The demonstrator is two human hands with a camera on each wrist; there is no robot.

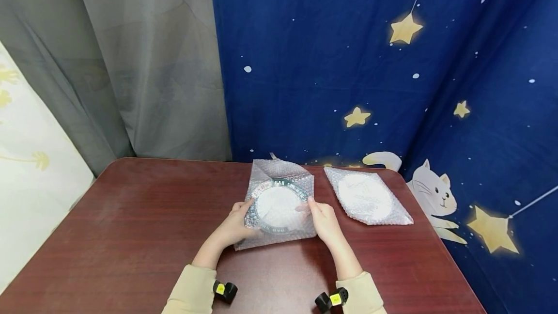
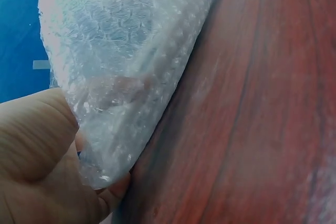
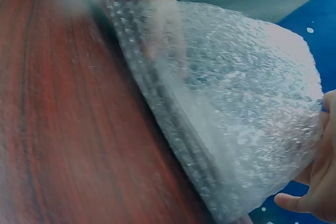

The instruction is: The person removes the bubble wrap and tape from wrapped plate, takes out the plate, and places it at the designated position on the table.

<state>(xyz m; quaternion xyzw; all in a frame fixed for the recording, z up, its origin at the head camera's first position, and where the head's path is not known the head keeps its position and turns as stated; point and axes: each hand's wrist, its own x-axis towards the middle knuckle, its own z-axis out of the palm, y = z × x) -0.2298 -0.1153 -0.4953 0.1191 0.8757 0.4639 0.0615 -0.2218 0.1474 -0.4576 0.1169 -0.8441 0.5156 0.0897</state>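
Both hands hold a clear bubble-wrap bag [image 1: 257, 240] near the middle of the table. Through the wrap shows a round plate-like disc [image 1: 279, 207], white in the centre with a dark green rim bearing light lettering. My left hand [image 1: 235, 226] grips the bag's left edge, thumb on top. At the right edge, my right hand [image 1: 324, 221] pinches it, thumb on the upper face. In the left wrist view, some left fingers pass behind the wrap [image 2: 121, 40]. The right wrist view has the bubble wrap [image 3: 226, 103] tilted, its lower edge close over the table.
A second bubble-wrap bag [image 1: 398, 214] with a white round disc inside lies at the right on the reddish-brown wooden table [image 1: 144, 227]. Behind the table's far edge hang a grey curtain [image 1: 174, 86] and a blue star-patterned curtain [image 1: 305, 86].
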